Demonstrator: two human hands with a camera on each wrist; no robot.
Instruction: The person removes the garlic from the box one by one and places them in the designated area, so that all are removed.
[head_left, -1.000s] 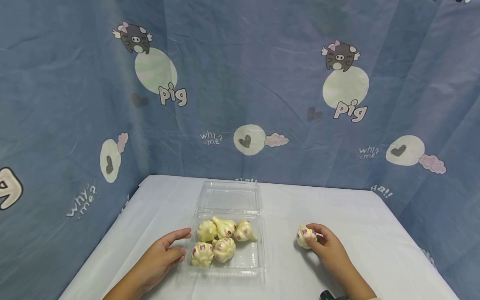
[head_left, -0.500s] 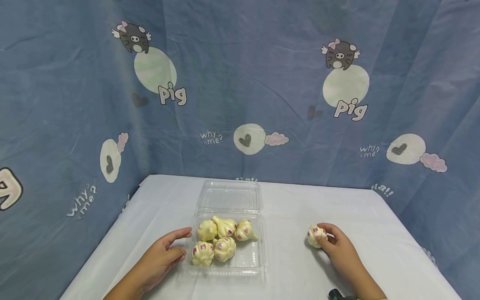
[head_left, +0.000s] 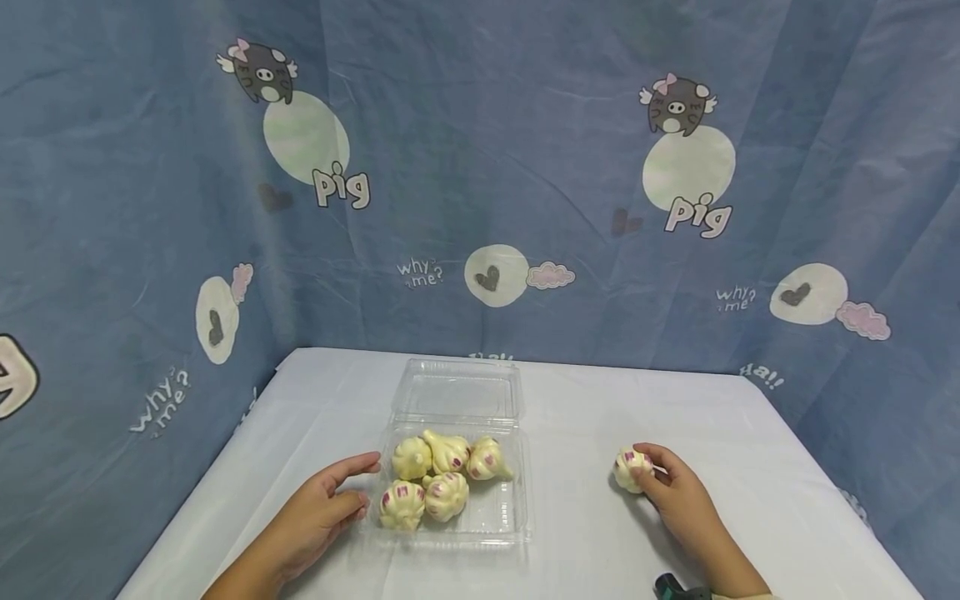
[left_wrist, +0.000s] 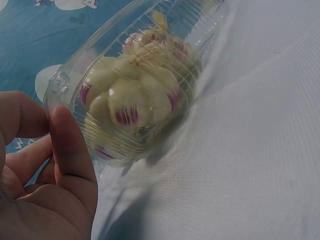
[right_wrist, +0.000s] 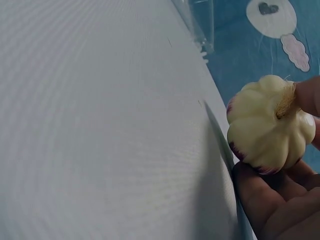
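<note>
On the left, my left hand (head_left: 318, 508) reaches to the near-left side of a clear plastic clamshell box (head_left: 498, 508). Index finger and thumb are apart in the head view, their tips right at the box rim. Several garlic bulbs (head_left: 447, 496) with purple marks fill the left and back of the box. The left wrist view shows garlic (left_wrist: 132, 97) through the ribbed clear wall. To the right of the box, my right hand (head_left: 678, 496) pinches one garlic bulb (right_wrist: 267, 125) between thumb and fingers, close over the table, root tuft facing the wrist camera.
The box lid (head_left: 457, 392) lies folded back behind the box. A white cloth covers the table (head_left: 570, 408). Blue printed curtains (head_left: 525, 167) stand behind and beside it. A dark wrist strap (head_left: 671, 587) shows at the right wrist.
My right hand has shifted a little to the right with the garlic bulb, then stayed nearly still. My left hand and the box keep their places; the head view has shifted slightly.
</note>
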